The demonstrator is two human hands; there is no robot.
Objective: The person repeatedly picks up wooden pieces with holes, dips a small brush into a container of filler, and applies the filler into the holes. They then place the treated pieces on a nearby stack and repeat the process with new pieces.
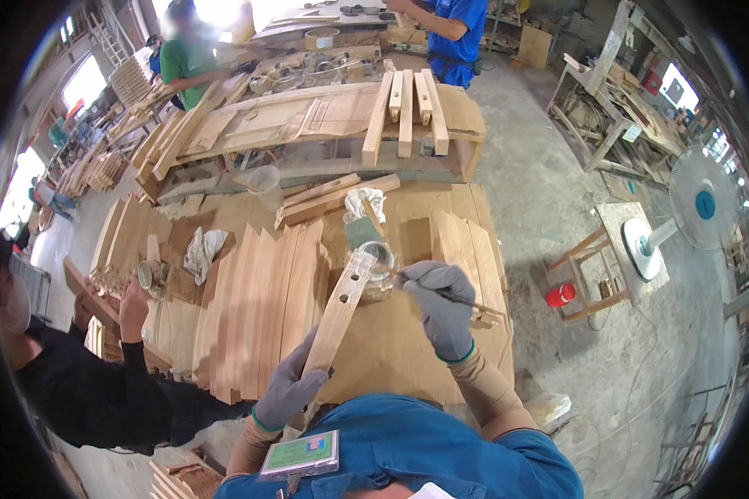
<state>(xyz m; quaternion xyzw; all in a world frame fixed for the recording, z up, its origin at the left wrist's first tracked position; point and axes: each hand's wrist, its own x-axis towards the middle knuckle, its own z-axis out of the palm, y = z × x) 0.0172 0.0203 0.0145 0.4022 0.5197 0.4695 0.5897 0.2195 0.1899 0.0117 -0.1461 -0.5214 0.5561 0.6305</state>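
Observation:
My left hand, in a grey glove, is wrapped round the lower end of a pale wooden bar. Two round holes pierce the bar near its upper end, which reaches the rim of a clear jar. In my right hand, also gloved, is a thin stick; its front tip points at the bar and jar. Whether that tip carries bristles is too small to tell. Left of the bar lies a row of wooden boards, side by side. More boards lie to the right of the jar.
A white rag and a green block lie beyond the jar. At the left a co-worker's hand is near a cup. A fan stands on a stool at right. Long wooden bars rest on the far bench.

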